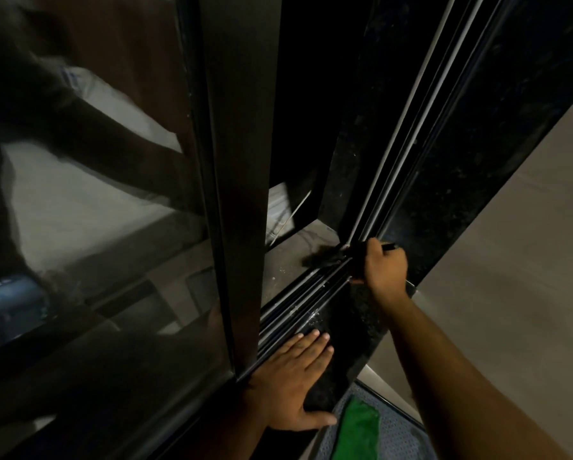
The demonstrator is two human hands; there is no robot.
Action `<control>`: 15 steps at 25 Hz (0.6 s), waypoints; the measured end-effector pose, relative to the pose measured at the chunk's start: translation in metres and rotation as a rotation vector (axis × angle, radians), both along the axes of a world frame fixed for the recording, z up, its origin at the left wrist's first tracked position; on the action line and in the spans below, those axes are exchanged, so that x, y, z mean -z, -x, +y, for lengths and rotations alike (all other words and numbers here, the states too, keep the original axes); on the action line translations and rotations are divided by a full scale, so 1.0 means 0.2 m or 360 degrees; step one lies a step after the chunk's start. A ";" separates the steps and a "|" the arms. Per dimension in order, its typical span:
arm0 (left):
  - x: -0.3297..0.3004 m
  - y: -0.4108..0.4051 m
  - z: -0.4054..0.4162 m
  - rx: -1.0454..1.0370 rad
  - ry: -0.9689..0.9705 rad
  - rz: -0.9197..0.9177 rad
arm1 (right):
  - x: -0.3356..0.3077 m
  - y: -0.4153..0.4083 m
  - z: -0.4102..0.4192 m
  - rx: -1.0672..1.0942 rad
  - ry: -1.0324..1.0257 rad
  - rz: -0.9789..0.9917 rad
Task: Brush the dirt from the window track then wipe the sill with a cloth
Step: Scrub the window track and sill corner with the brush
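Note:
The window track (298,303) runs as dark parallel rails between the sliding glass pane and the black speckled stone sill (341,327). My right hand (383,270) grips a small dark brush (325,257); its bristles lie on the rails at the far end of my reach, blurred. The handle tip pokes out past my knuckles. My left hand (295,383) rests flat on the sill beside the track, fingers straight, thumb spread over the sill's edge. White specks of dirt dot the track and the ledge near the brush. A green cloth (358,429) lies below the sill on a grey mesh surface.
The dark-framed sliding glass pane (238,194) stands left of the track and mirrors the room. A grey concrete ledge (288,257) lies beyond the track outside. A pale wall (510,260) runs along the right, under the sill.

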State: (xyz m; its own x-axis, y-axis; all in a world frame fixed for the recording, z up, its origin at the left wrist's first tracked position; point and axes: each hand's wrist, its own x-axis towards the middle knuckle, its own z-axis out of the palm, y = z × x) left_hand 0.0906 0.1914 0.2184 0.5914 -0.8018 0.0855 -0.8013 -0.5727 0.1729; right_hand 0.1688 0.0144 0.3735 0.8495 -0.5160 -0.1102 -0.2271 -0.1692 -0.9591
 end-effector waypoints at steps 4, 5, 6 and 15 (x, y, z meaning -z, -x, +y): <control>-0.02 0.00 0.00 -0.0026 -0.0019 0.0002 | 0.04 0.00 0.07 -0.0322 -0.0010 0.0156; -0.02 0.01 0.00 -0.0020 -0.0024 0.0009 | 0.05 0.01 0.08 -0.0322 -0.0087 0.0145; -0.03 0.01 0.00 -0.0018 -0.0017 0.0015 | 0.05 0.01 0.07 -0.0214 -0.0073 0.0084; -0.01 0.01 0.00 -0.0045 0.0006 -0.0030 | 0.10 -0.01 -0.01 0.0162 -0.0215 -0.0138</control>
